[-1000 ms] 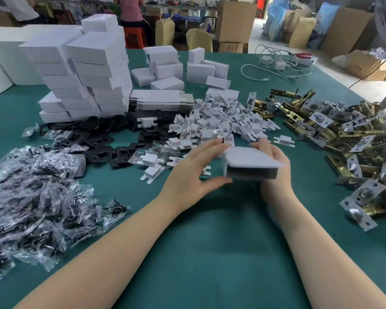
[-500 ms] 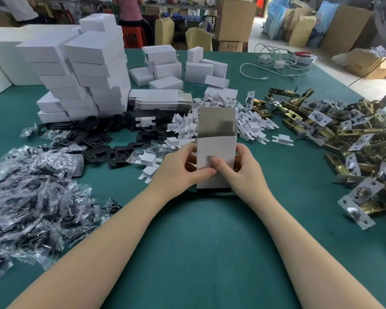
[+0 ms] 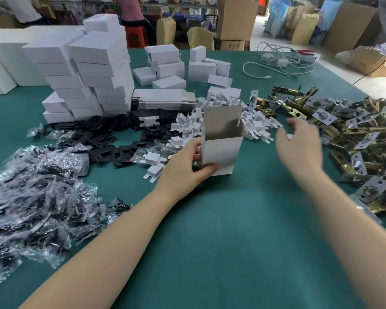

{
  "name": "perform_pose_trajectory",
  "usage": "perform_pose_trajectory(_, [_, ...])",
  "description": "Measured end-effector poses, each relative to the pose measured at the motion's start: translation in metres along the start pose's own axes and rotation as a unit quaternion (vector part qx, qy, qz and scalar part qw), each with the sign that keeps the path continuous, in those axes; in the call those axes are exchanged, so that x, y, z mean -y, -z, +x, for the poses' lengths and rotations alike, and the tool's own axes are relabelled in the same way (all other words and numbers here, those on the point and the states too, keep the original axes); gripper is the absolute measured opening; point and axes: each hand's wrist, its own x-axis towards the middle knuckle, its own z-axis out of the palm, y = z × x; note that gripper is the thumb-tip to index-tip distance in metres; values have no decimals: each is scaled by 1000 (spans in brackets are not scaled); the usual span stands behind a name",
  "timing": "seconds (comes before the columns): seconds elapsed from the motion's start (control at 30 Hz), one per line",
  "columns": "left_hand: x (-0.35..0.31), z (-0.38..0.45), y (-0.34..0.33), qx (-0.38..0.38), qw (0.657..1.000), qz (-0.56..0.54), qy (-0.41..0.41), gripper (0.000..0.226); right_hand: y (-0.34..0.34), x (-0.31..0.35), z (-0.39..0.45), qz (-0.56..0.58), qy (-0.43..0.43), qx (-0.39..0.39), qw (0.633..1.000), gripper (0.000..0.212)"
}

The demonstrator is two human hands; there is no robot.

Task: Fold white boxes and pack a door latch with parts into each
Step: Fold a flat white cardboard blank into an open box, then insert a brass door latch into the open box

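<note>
- Box upright at the centre of the green desk, top flap raised, mouth open, nothing visible inside.
- Left hand grips the box's lower left corner, thumb across the front face.
- Right hand, blurred, fingers spread and holding nothing, hangs at three o'clock of the box, near the brass latches.
- Folding looks finished; packing is the step in hand.
- Next move calls for pinching one latch free of the tangled heap and dropping it through the open top.
- Black plates and bagged parts wait at nine o'clock.
</note>
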Motion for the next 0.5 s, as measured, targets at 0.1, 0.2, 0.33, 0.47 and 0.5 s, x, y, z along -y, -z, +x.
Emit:
perform_pose_trajectory(0.1, [-3, 0, 0, -6, 999, -34, 0, 43, 34, -27, 37, -339, -61, 98, 934, 24])
perform_pose_trajectory(0.2, [0, 1, 1, -11, 999, -30, 4, 36, 56, -43, 52, -424, -91, 187, 881, 14])
perform_pose_trajectory(0.33, [0, 1, 1, -11, 1000, -21, -1, 26, 59, -56, 54, -443, -78, 179, 875, 10])
perform_pose_trajectory(0.47, [0, 0, 2, -9, 1000, -17, -14, 24, 54, -61, 50, -401, -76, 164, 898, 7])
perform_pose_trajectory(0.5, [0, 0, 2, -9, 1000, -16, -14, 24, 53, -59, 51, -387, -71, 177, 902, 9])
